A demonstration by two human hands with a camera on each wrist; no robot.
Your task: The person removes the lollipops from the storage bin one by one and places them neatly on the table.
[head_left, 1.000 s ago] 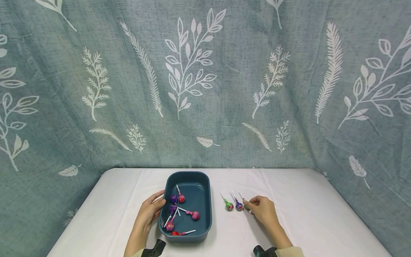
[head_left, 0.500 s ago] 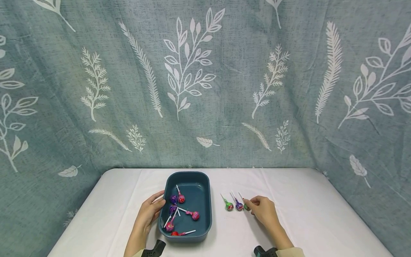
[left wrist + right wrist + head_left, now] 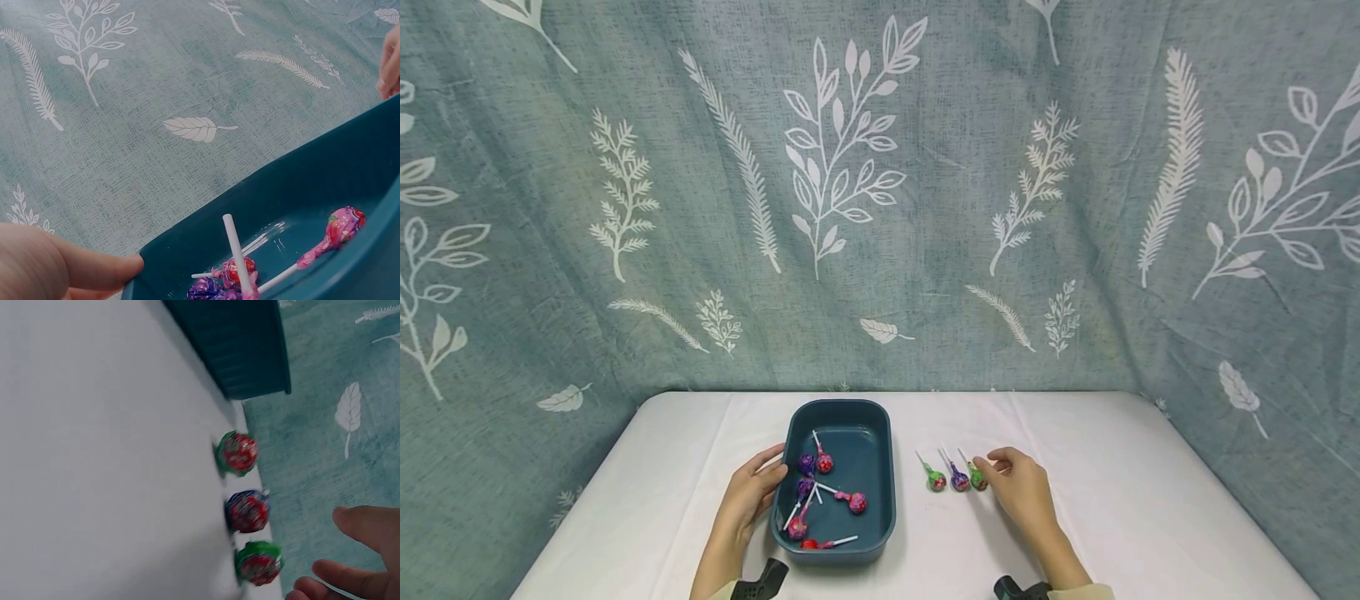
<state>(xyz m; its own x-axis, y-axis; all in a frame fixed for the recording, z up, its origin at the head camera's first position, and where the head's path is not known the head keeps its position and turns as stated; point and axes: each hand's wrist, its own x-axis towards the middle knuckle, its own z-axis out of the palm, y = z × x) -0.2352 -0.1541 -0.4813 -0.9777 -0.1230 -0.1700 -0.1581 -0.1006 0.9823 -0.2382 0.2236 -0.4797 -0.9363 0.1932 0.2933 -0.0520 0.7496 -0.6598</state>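
Note:
My left hand [image 3: 752, 487] rests against the left side of a dark teal bin [image 3: 880, 467], thumb [image 3: 119, 270] straight and its tip at the rim. Several wrapped lollipops lie in the bin, among them a pink one [image 3: 857, 502] and a purple one [image 3: 806, 464]. To the bin's right, three lollipops lie in a row on the white cloth: a green one [image 3: 936, 481], a purple one [image 3: 959, 481] and another green one [image 3: 978, 479]. My right hand [image 3: 1018, 485] hovers just right of the last, thumb and fingers apart, holding nothing.
A white cloth [image 3: 1120, 500] covers the table. Behind its far edge hangs a grey-green curtain [image 3: 925, 250] with white leaf prints. The bin's raised wall [image 3: 231, 350] stands left of the lollipop row.
My right hand has let go of the rightmost green lollipop and moved slightly up and right, its fingers parting. That lollipop now shows more fully. The left hand and bin have stayed put.

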